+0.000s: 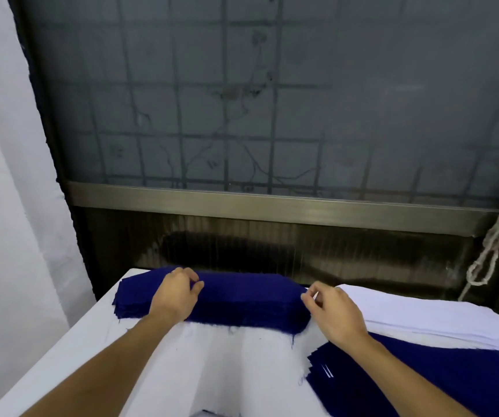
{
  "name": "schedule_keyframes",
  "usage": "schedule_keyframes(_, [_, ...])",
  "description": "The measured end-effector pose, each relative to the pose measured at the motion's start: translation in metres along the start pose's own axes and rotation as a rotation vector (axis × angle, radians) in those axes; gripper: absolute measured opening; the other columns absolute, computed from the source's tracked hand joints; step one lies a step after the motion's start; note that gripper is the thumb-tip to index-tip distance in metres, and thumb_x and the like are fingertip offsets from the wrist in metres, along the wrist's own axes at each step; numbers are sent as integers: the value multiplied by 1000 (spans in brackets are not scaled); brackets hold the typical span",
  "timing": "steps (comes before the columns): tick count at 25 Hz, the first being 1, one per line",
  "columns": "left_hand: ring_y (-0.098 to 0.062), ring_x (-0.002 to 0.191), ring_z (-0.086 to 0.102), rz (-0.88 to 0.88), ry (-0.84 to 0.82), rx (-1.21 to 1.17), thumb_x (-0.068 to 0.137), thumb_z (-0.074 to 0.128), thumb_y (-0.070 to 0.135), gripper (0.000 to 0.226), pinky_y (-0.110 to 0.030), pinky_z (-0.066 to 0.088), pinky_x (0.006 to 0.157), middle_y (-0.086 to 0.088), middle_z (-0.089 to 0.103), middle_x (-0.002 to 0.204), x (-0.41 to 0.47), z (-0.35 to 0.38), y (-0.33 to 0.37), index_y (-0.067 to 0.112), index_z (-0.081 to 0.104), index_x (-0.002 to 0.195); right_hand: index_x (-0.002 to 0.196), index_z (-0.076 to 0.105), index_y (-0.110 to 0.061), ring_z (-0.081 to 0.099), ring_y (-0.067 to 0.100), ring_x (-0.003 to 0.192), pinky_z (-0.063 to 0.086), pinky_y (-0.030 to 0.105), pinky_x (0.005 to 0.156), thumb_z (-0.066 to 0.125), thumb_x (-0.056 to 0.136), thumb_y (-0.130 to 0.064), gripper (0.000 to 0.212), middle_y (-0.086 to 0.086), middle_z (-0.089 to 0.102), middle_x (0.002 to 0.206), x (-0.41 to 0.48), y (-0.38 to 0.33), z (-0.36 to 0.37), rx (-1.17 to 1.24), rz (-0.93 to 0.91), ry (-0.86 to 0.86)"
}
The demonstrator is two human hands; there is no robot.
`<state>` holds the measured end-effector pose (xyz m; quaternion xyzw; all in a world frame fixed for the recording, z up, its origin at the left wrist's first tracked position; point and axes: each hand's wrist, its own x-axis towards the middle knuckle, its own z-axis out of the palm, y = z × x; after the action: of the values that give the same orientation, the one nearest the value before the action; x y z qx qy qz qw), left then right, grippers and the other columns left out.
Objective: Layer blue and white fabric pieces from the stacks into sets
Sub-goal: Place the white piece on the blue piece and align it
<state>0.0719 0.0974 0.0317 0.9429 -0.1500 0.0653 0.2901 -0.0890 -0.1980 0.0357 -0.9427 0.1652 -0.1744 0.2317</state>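
blue fabric stack (242, 299) lies across the far edge of the white surface (227, 371) at twelve o'clock, its long side toward the person so both ends are within reach. left grip (176, 293) sits on top near the ten o'clock end, thumb and fingertips closed together on the top layer. right grip (332, 311) is pinched on the stack's one o'clock end, likely so one piece peels off evenly without dragging those beneath. white fabric stack (423, 314) waits at two o'clock, just beside the right grip. blue-topped pile (423, 371) lies at four o'clock, probably where the sets gather. a blue piece seems about to be lifted.
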Motion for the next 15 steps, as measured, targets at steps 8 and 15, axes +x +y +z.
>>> schedule_keyframes(8, [-14,98,63,-37,-95,82,97,66,34,14,-35,55,95,-1,64,112,36,29,-8,21,65,102,100,63,-33,59,9,97,53,28,86,55,101,-44,14,-10,67,97,55,-19,40,-54,-92,-37])
schedule_keyframes(15, [-17,118,42,262,-114,378,106,46,34,19,-34,41,101,2,41,137,31,33,-17,28,49,124,124,53,-33,45,11,121,41,27,104,53,101,-45,26,-11,49,133,60,-28,65,-177,-236,-57])
